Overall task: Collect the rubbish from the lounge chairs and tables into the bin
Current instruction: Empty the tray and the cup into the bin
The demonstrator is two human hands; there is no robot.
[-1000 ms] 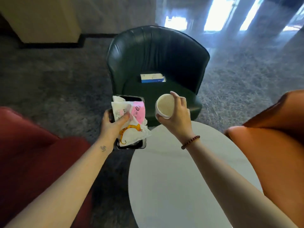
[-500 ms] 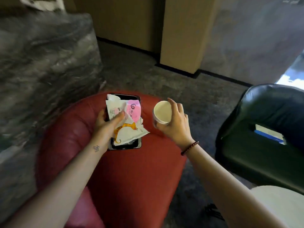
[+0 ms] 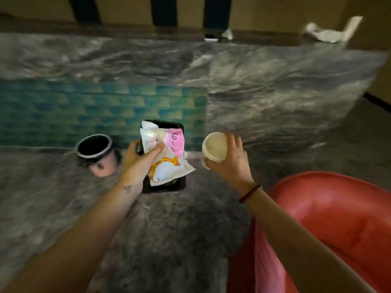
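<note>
Pinned under the left hand's (image 3: 138, 160) thumb, the wrappers (image 3: 169, 171) are white, one with a pink patch, one with an orange cat-like figure. The tray (image 3: 165, 188) beneath is black. The cup (image 3: 213, 145) in the right hand's (image 3: 231, 164) grip is cream. Left of the gripped tray, the bin (image 3: 103, 168) is black inside, white-rimmed and pale pink outside. Beyond both grips, a panel (image 3: 84, 111) shows teal scale-like tiles. Below the right grip, the chair (image 3: 338, 218) is red and the carpet (image 3: 169, 229) mottled grey.

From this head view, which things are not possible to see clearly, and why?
Head view only.
Bin: inside is dark and blurred; contents unknown.
Black tray: mostly covered by wrappers and the left hand.
Cup in the right hand: motion blur; contents unclear.
White scraps, top right: blurred, unidentifiable.
</note>
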